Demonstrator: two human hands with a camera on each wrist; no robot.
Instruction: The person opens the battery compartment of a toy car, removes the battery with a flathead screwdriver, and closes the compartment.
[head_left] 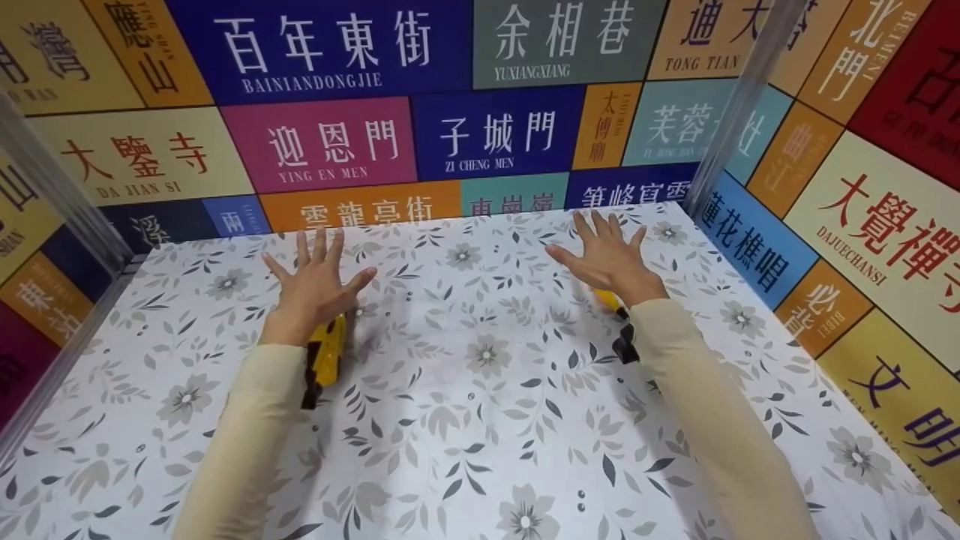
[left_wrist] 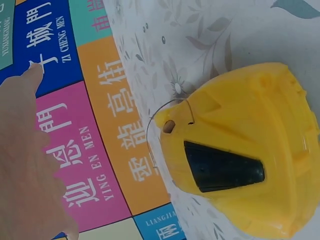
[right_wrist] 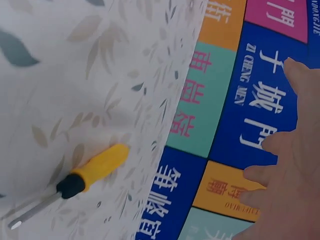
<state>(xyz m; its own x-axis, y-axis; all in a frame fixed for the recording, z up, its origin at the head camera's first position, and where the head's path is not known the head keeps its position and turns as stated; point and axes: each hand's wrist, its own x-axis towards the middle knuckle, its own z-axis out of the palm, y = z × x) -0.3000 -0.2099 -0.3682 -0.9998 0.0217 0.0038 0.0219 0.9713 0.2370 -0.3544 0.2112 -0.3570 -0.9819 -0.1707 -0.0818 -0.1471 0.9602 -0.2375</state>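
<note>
My left hand (head_left: 311, 281) is held out over the far left of the table, its fingers straight and spread and nothing in them. Partly hidden under that wrist lies a yellow plastic case (left_wrist: 250, 150) with a black inset panel, a narrow nose and a thin wire loop at the nose. On the right, my right hand (head_left: 604, 259) is likewise spread and holds nothing. A screwdriver (right_wrist: 102, 165) with a yellow handle, black collar and metal shaft lies on the cloth below the right wrist; the head view shows only part of it, behind the hand and sleeve.
White cloth with grey flowers and leaves covers the table (head_left: 487, 420). Upright panels of coloured signs (head_left: 322, 142) stand along its back and both sides. Clear corner posts (head_left: 739, 105) rise where the panels meet.
</note>
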